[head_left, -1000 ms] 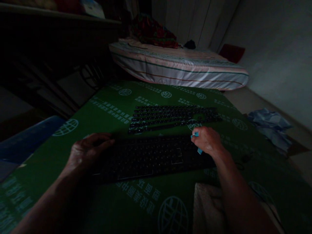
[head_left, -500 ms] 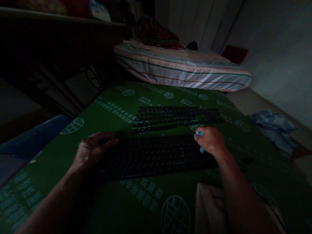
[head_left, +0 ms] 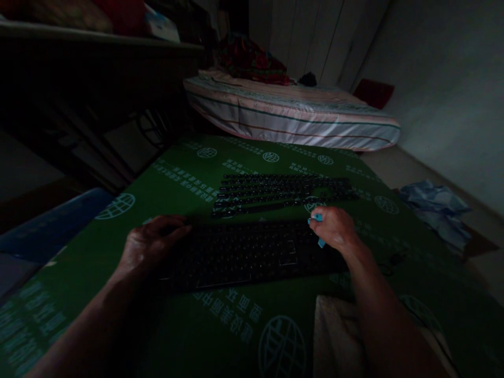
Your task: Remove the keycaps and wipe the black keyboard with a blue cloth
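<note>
A black keyboard (head_left: 240,254) with its keycaps off lies across the green table cover. At its far left corner my left hand (head_left: 153,236) is closed, thumb and fingers gripping the edge. My right hand (head_left: 334,226) is wrapped round a small light-blue tool (head_left: 321,243) above the keyboard's right end. Most of that tool is hidden by the fingers, so its kind does not show. Just beyond the keyboard, loose black keycaps (head_left: 260,191) are laid out in rows.
A beige cloth (head_left: 334,331) lies near my right forearm, and a dark cable (head_left: 394,260) to its right. Behind the green-covered table (head_left: 165,157) stands a bed (head_left: 291,118) with striped bedding. A blue surface (head_left: 59,226) adjoins on the left.
My right hand has shifted very slightly left with the blue tool. My left hand stays on the keyboard's corner. The whole view has moved a little.
</note>
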`<state>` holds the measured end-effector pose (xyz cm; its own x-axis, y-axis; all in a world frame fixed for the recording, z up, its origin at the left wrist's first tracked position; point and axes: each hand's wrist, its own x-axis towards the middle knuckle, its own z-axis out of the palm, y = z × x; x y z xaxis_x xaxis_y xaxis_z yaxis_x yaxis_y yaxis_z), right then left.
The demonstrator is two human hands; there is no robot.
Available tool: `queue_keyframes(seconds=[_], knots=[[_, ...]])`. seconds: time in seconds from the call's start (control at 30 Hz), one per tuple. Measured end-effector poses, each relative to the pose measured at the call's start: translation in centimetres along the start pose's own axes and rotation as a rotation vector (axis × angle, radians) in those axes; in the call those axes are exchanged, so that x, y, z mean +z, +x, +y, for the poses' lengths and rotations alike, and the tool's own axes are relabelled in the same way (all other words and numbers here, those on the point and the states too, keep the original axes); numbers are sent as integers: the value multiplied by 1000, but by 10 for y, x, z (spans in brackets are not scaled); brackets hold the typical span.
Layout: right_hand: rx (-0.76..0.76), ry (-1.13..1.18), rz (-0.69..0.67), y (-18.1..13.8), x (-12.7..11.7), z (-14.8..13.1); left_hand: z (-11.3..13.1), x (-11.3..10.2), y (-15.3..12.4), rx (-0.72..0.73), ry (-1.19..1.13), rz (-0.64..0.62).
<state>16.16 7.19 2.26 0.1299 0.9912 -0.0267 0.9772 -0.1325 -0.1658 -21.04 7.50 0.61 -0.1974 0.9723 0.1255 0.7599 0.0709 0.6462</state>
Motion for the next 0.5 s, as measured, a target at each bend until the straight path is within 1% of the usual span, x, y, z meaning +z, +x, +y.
queue_keyframes(seconds=[0.1, 0.3, 0.5], knots=[[-28, -9, -17, 0, 1, -1, -1, 0, 1, -8, -11, -6], [10, -6, -9, 0, 0, -2, -7, 2, 2, 55, -1, -15], [-7, -19, -33, -2, 0, -6, -12, 4, 1, 67, 42, 8]])
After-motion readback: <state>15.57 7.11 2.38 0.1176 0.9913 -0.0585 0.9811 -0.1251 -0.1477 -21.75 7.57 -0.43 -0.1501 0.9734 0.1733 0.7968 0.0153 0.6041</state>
